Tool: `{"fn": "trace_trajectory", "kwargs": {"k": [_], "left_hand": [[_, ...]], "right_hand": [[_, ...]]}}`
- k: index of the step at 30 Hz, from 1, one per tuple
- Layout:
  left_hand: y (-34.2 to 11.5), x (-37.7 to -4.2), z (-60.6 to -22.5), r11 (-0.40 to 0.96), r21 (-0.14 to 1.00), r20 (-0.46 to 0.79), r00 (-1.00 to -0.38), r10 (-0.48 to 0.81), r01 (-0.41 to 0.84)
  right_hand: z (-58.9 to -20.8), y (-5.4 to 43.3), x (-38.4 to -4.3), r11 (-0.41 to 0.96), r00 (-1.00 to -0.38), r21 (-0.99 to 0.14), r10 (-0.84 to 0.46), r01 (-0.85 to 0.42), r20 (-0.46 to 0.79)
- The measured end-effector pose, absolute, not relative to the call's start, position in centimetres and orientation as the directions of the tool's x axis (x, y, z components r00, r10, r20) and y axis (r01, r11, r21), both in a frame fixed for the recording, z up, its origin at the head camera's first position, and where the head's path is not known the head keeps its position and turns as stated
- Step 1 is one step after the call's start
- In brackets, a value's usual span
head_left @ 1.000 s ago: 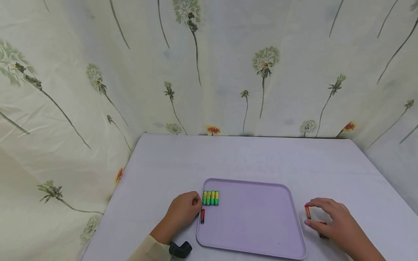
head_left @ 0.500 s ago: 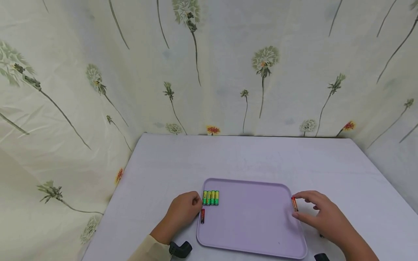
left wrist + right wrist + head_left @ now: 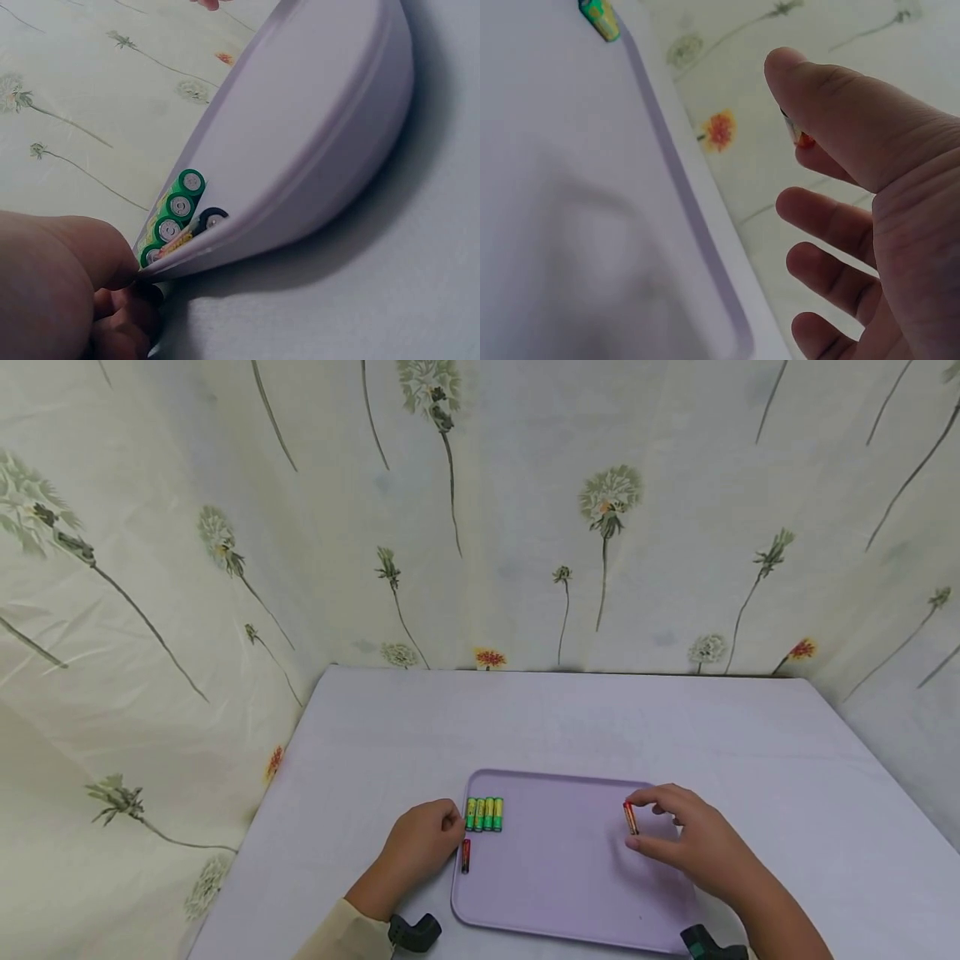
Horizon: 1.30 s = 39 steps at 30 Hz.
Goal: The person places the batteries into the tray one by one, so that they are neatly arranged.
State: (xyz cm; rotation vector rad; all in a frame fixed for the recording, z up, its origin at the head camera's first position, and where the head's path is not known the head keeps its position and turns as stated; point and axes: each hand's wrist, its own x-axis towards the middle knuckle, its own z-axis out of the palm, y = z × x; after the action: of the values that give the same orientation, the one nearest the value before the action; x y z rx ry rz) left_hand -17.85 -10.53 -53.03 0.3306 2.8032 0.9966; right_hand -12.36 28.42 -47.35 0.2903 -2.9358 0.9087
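A shallow lilac tray (image 3: 555,893) lies on the table. Its left rim is pinched by my left hand (image 3: 422,843), thumb above and curled fingers below in the left wrist view. Beside that hand, a row of several green-and-yellow batteries (image 3: 489,815) lies in the tray's far left corner. Just nearer lies one red battery with a dark end (image 3: 466,857), along the left wall. Over the tray's right part, my right hand (image 3: 693,835) holds another red battery (image 3: 631,818) by its ends between thumb and index finger; its other fingers are spread apart.
A white cloth covers the table (image 3: 562,718). Behind and at the sides hangs a curtain (image 3: 510,510) printed with dandelions. Black wrist devices (image 3: 415,934) sit at both wrists.
My right hand has carried the red battery leftward from beside the tray to above its right part. The left hand and the batteries in the tray have stayed put.
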Motion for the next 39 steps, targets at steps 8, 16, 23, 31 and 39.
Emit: {"fn": "trace_trajectory", "kwargs": {"k": [8,16,23,31,39], "left_hand": [[-10.6,-17.9,-53.1,0.757,0.636,-0.068,-0.965,0.252,0.153],[-10.5,-17.8,-52.9,0.755,0.638,-0.074,-0.963,0.259,0.154],[-10.5,-17.8,-52.9,0.76,0.629,-0.072,-0.962,0.262,0.16],[-10.5,-17.7,-52.9,0.762,0.627,-0.068,-0.963,0.261,0.162],[-10.5,-17.9,-52.9,0.762,0.62,-0.034,-0.963,0.268,0.19]], "right_hand": [[-47.7,26.1,-13.4,0.772,-0.968,-0.586,-0.225,-0.245,0.108],[-48.4,25.1,-14.1,0.757,-0.953,-0.581,-0.266,-0.299,0.144],[-48.4,24.3,-14.6,0.733,-0.945,-0.601,-0.296,-0.318,0.139],[-48.8,22.8,-14.8,0.737,-0.945,-0.604,-0.313,-0.304,0.093],[-49.1,20.8,-15.2,0.721,-0.937,-0.623,-0.345,-0.303,0.057]]}}
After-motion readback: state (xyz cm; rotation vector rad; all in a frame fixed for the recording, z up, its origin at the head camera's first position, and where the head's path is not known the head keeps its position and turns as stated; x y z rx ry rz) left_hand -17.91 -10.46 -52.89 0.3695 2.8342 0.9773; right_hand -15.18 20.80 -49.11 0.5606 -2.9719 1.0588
